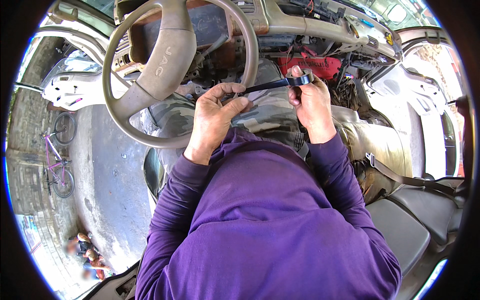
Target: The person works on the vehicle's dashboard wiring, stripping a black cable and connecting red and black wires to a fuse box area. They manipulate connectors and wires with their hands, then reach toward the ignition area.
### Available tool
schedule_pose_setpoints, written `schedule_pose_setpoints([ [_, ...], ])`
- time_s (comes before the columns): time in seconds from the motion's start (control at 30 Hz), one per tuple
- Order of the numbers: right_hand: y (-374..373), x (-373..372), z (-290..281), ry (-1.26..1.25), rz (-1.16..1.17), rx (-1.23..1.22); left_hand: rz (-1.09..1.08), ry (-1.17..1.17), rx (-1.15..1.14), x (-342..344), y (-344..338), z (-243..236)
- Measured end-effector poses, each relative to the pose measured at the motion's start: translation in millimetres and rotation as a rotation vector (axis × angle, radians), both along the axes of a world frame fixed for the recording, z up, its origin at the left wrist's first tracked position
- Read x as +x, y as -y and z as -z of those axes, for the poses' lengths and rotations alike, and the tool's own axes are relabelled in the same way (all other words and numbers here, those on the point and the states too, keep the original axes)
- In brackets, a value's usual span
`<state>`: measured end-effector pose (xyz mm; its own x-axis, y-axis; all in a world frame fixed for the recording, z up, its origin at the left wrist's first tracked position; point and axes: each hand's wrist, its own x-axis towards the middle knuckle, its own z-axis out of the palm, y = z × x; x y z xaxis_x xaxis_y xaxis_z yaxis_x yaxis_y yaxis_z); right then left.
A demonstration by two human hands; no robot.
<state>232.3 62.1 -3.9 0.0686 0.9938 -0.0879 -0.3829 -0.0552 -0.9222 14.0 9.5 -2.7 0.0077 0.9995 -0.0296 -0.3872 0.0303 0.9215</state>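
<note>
My right hand [315, 102] is closed round a roll of black electrical tape [301, 79], fingers on its rim. A strip of black tape [268, 86] is pulled out from the roll to the left. At the other end my left hand [215, 112] pinches the strip between thumb and fingertips. Something thin and dark, perhaps a wire, shows at those fingertips, too small to make out. Both hands are above my lap in camouflage trousers [260, 112], just right of the steering wheel [111, 85].
Beyond my hands the dashboard [290, 22] is opened up, with loose wires and a red panel or case [320, 67] below it. Doors stand open on both sides. To the right are a seat [400, 227] and a seat belt [400, 175]. Outside left are a bicycle [60, 155] and people [90, 255].
</note>
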Motion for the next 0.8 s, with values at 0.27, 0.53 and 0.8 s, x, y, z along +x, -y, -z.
schedule_pose_setpoints([
  [0.27, 3.2, -4.2, 1.5, 0.030, -0.035, -0.025, -0.025, -0.069, 0.014, 1.7, -1.7, 0.7],
  [0.53, 5.2, -11.1, -5.1, 0.028, -0.014, -0.031, -0.048, 0.059, 0.012, 8.0, -0.5, -5.3],
  [0.8, 9.6, -20.7, 3.8, 0.074, -0.083, -0.033, 0.002, -0.219, 0.009, 3.9, -1.8, -4.1],
])
